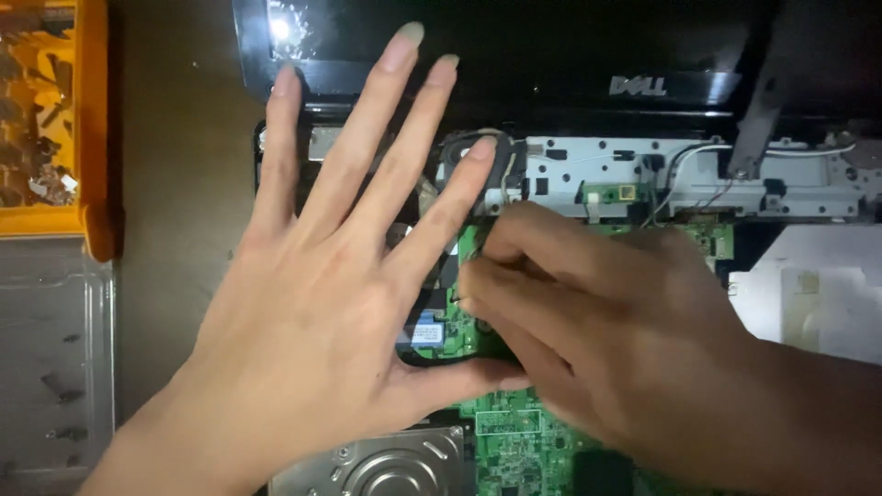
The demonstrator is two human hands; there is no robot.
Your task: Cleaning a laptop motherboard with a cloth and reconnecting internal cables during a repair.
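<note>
Nearest the cam: left hand (317,303), flat, palm down, all 5 fingers spread wide, holding nothing; it hovers over or rests on the left part of the opened laptop base (285,138) — contact can't be told. Right hand (625,340) comes in from the right, fingers bunched and pinched at the tips on something small at the green circuit board (514,441); what's pinched is hidden & blurred. That pinch point sits just right of the left thumb, below the left index tip, so both hands meet there; right hand is the one on it. Board runs downward from the pinch toward the cam. 1 round silver drive (386,468) lies below the left palm. 1 grey metal hinge bracket (643,179) w/ thin wires spans behind the hands, 1 dark screen (514,46) beyond it. Far left: 1 orange parts tray (96,138), 1 clear plastic tray (46,303) w/ a few small screws.
</note>
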